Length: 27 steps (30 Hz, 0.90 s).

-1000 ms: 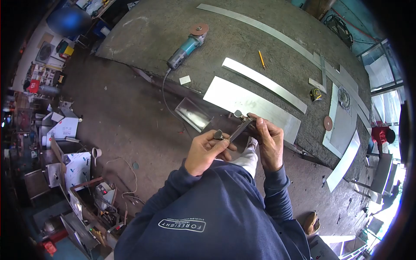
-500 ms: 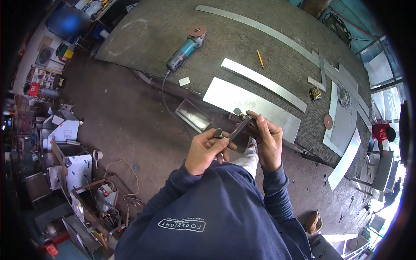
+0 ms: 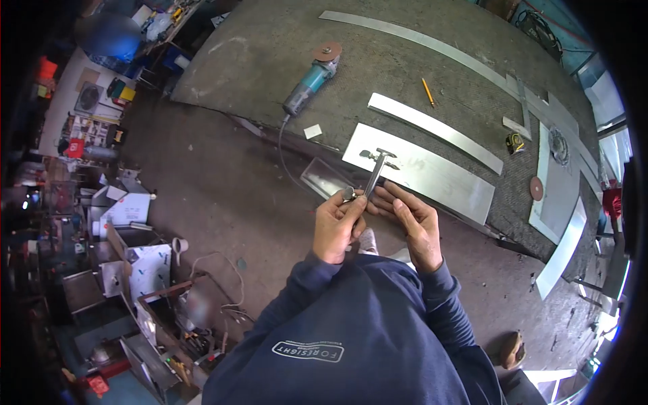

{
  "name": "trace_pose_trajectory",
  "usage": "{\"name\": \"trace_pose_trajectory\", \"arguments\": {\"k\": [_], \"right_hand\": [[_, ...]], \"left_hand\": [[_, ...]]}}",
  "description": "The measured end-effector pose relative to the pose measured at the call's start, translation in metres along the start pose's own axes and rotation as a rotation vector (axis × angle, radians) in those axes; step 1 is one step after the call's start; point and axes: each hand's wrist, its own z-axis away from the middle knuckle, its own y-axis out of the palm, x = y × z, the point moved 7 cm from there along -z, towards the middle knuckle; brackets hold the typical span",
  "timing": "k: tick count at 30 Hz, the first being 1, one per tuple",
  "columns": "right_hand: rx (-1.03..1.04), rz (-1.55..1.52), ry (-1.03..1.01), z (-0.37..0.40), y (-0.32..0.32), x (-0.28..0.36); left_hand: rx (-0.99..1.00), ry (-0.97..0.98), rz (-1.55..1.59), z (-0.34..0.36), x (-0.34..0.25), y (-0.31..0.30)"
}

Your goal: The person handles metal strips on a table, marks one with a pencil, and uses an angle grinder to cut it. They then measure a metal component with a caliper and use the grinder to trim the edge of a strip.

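Note:
In my left hand (image 3: pixel 337 226) is a dark metal bar tool (image 3: pixel 376 179) with a T-shaped head and small rounded knobs at both ends. The thumb and fingers pinch its lower end, close to the nearer knob. Its head points away from me and overlaps a wide bright metal strip (image 3: pixel 425 173) in this view. My right hand (image 3: pixel 416 233) is open beside the bar, palm turned toward it, fingers stretched out close to its lower part. The wide strip lies along the near edge of the worktable (image 3: pixel 236 74).
An angle grinder (image 3: pixel 312 84) with a brown disc lies at the back left, its cord hanging off the edge. A narrower strip (image 3: pixel 435 131), pencil (image 3: pixel 428 92), tape measure (image 3: pixel 515 143) and loose disc (image 3: pixel 536 188) lie on the table. Metal boxes (image 3: pixel 148 263) stand at left.
The bar tool has swung to point away from me, its head now over the wide strip. My right hand has let go of it and opened. The view has shifted left.

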Motion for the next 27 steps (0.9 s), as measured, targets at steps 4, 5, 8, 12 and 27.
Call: {"name": "trace_pose_trajectory", "arguments": {"k": [4,5,8,12,27], "right_hand": [[0.007,0.041,0.025,0.001,0.001,-0.005],[0.009,0.056,0.033,0.001,0.001,-0.005],[0.011,0.065,0.035,0.000,0.001,-0.004],[-0.001,0.077,0.034,-0.003,0.003,-0.003],[-0.126,-0.041,0.059,-0.024,0.002,-0.017]], "left_hand": [[-0.022,0.049,-0.005,-0.003,0.000,-0.011],[-0.023,0.050,-0.011,-0.004,0.001,-0.011],[-0.028,0.069,0.005,-0.003,-0.001,-0.013],[-0.026,0.061,-0.001,-0.001,-0.001,-0.011],[0.136,-0.051,-0.145,0.001,0.007,0.009]]}}
